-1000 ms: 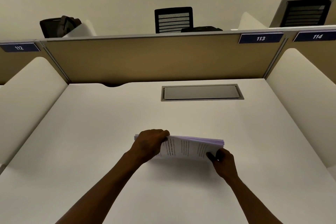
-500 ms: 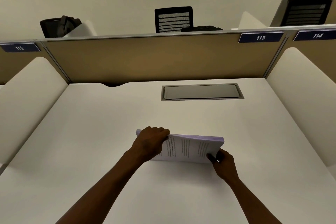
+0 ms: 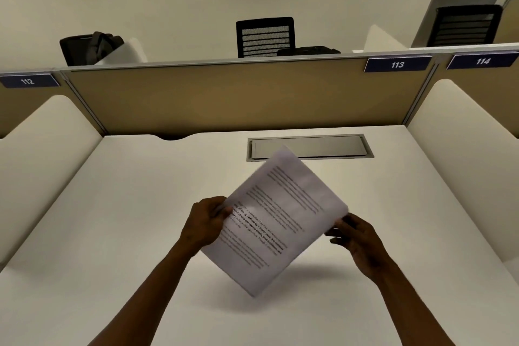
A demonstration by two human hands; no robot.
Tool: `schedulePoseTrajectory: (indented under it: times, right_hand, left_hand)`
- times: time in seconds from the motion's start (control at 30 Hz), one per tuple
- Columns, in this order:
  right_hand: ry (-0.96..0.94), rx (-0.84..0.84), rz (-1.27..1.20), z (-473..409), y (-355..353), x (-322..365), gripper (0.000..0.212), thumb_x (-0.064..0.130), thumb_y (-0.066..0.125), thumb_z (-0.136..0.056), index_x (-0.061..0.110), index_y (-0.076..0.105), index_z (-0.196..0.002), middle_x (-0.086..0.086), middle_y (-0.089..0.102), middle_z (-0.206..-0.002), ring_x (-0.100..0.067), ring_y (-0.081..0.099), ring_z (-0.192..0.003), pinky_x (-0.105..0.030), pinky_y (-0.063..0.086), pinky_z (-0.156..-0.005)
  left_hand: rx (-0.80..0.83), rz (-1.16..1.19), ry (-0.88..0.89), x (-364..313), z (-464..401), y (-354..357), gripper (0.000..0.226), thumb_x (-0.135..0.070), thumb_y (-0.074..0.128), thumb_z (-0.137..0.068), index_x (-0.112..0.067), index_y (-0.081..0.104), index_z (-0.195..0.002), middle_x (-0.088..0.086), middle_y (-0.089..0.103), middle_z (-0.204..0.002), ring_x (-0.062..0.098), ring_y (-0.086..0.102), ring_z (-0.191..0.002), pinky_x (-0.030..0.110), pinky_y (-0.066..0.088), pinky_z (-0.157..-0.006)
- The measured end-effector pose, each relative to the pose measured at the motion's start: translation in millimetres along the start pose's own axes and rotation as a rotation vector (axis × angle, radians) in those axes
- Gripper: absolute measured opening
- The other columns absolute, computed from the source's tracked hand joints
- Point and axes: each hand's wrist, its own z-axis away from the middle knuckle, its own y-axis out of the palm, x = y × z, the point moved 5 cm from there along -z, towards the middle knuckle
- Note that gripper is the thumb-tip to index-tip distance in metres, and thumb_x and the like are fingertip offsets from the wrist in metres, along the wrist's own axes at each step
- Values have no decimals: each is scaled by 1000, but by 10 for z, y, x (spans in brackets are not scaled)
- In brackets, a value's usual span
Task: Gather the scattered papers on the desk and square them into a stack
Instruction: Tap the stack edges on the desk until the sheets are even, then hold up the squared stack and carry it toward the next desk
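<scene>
Left hand (image 3: 206, 222) grips tilted paper stack (image 3: 278, 222); right hand (image 3: 355, 236) loosely open beside it

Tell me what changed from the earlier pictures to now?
The paper stack, before on its edge on the desk, is now lifted and turned, its printed face up. The left hand keeps its grip; the right hand now touches one corner. The desk itself is unchanged.

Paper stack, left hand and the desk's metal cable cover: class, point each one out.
Paper stack (image 3: 280, 219): head view, middle of the printed top sheet.
Left hand (image 3: 206, 222): head view, back of the hand at the stack's left edge.
Metal cable cover (image 3: 323, 146): head view, its bare grey lid.
</scene>
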Motion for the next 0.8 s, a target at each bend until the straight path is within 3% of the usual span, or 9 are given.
schedulePoseTrajectory:
  times: [0.1,0.17,0.23,0.37,0.47,0.57,0.63,0.7,0.8]
  right_hand:
    - [46,90,-63,56,225,-9,49,37,73,-82,10,62,-121,-25,67,-118,-37,68,-102,-43,54,-83]
    - [42,143,-68,108,453,-14,55,45,67,-85,13,56,-129,-20,66,-123,-38,67,-104,-47,54,-87]
    - [10,120,-59,152,643,-19,47,44,56,-93,22,54,-134,-8,67,-127,-33,67,-109,-48,55,-90]
    - [-16,-93,-48,201,830,-43,27,26,49,-101,44,59,-119,8,73,-116,-12,71,-102,-26,60,-75]
    - [0,-134,-9,212,869,-51,35,23,48,-102,33,51,-135,2,69,-125,-15,69,-108,-34,59,-86]
    - [64,-115,42,193,855,-59,45,24,50,-100,29,41,-144,7,64,-126,-12,66,-108,-37,56,-91]
    - [103,-95,69,193,867,-56,45,25,53,-99,37,40,-141,24,60,-113,3,64,-99,-20,56,-77]
    - [104,-40,150,198,918,8,30,27,53,-99,44,51,-123,33,62,-108,9,66,-93,-13,55,-66]
    - [66,41,253,183,1044,113,29,30,49,-101,54,57,-116,31,66,-115,4,66,-103,-14,55,-73]
  left_hand:
    - [6,209,-174,185,107,81,14,-27,62,-94,-24,74,-88,-7,77,-81,7,71,-72,24,54,-66]
    - [12,349,-244,248,200,176,15,-26,61,-96,-22,75,-92,-5,79,-84,12,74,-75,33,58,-71]
    - [3,465,-300,284,302,281,15,-22,61,-96,-18,75,-95,0,79,-87,21,75,-80,42,59,-77]
    - [-2,565,-379,347,513,519,15,-23,61,-96,-15,74,-98,3,79,-94,28,74,-91,41,59,-81]
    - [3,569,-399,376,641,613,15,-27,61,-96,-25,68,-109,2,77,-103,21,73,-93,36,58,-80]
    - [81,553,-409,386,682,631,45,-49,66,-87,-50,48,-128,1,74,-107,18,72,-98,39,58,-83]
    - [120,599,-429,390,647,620,59,-61,67,-80,-51,44,-132,3,73,-110,20,70,-104,45,57,-90]
    - [127,700,-459,387,583,617,58,-61,63,-83,-43,44,-135,4,73,-112,21,70,-106,45,56,-90]
    - [129,765,-499,396,523,652,49,-57,55,-90,-41,44,-135,-2,71,-119,21,68,-110,41,56,-87]
